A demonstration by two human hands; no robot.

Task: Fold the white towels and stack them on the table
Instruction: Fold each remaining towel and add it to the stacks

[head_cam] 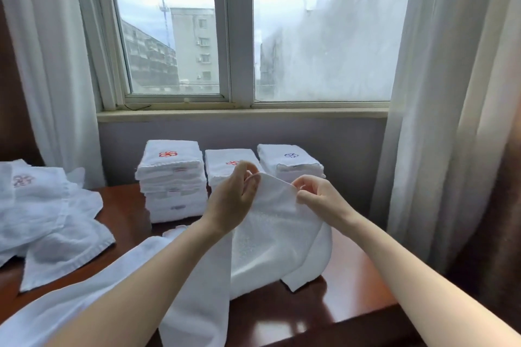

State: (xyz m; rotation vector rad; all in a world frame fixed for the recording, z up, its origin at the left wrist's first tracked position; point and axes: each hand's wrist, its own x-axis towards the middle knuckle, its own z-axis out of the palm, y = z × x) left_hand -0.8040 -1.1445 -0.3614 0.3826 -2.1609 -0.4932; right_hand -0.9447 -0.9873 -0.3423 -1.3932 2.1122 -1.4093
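Note:
A white towel (pixel 270 239) hangs lifted above the dark wooden table (pixel 352 284), its lower part draping onto the tabletop. My left hand (pixel 234 197) pinches its top edge on the left, and my right hand (pixel 318 194) pinches the same edge a little to the right. Behind them stand three stacks of folded white towels: a tall one with a red flower mark (pixel 172 177), a middle one (pixel 222 163) partly hidden by my left hand, and a right one with a blue mark (pixel 290 160).
A heap of unfolded white towels (pixel 42 214) lies on the table's left side, and another loose towel (pixel 98 284) runs under my left forearm. White curtains (pixel 439 121) hang at both sides of the window (pixel 239 31). The table's right edge is near my right arm.

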